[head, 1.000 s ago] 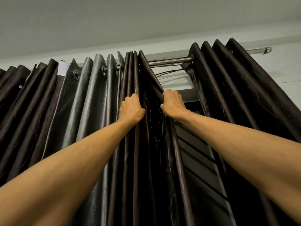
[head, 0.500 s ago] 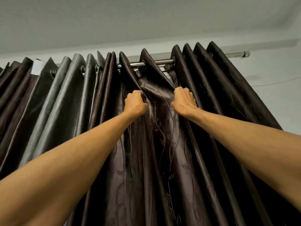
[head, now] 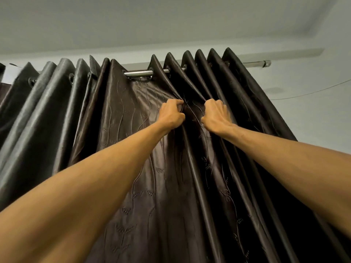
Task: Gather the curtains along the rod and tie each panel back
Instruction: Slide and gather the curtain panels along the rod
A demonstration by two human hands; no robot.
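Dark brown eyelet curtains hang from a metal rod (head: 138, 74) just under the ceiling. The middle panel (head: 123, 130), embossed with vines and leaves, is spread flat across the centre. My left hand (head: 171, 115) grips a fold of this fabric. My right hand (head: 216, 115) grips the neighbouring fold just to its right. The right panel (head: 252, 103) is bunched in tight pleats up to the rod's right end (head: 266, 63). A greyer left panel (head: 51, 103) hangs in loose pleats. No window gap shows between the panels.
The white ceiling (head: 171, 21) is close above the rod. A pale wall (head: 322, 111) lies to the right, crossed by a thin wire (head: 313, 93). A white tag or paper (head: 11, 73) shows at the upper left behind the curtain top.
Both hands have dragged the curtain edge to the right along the rod. The open gap that showed the window has closed, and the middle panel now lies spread flat.
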